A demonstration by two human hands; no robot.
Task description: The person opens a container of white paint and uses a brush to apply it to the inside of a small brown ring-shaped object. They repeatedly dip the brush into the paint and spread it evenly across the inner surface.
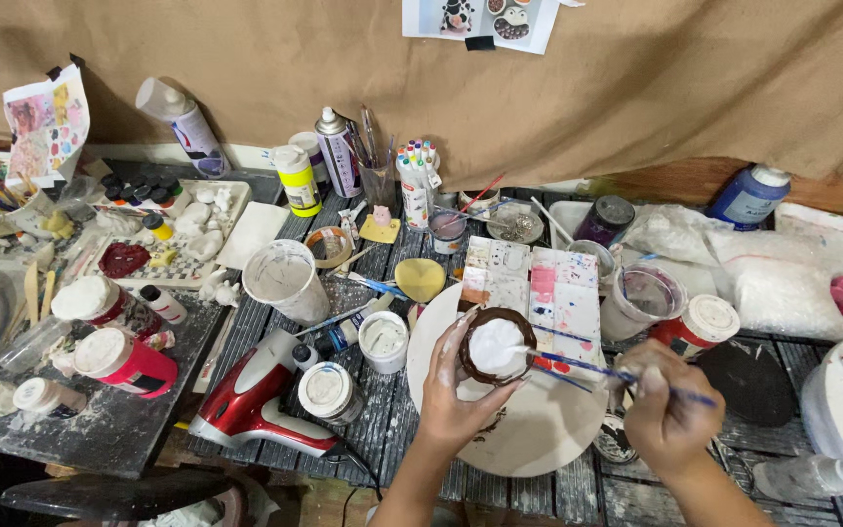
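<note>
Small brown bowl [493, 344], inside coated white, sat above the round white board [539, 429], cupped in my left hand [456, 390] and tilted up so the hollow faced me. Right hand [670, 415] pinched a blue-handled brush [592, 367], tip at the bowl's rim; hands apart, brush bridging them. Paint-smeared palette [548, 293] lay just beyond, open paint tub [383, 340] near left, within reach. Red hairdryer [256, 395] lay further left.

Bare, paint-smeared hands [456, 390], sleeveless forearms
</note>
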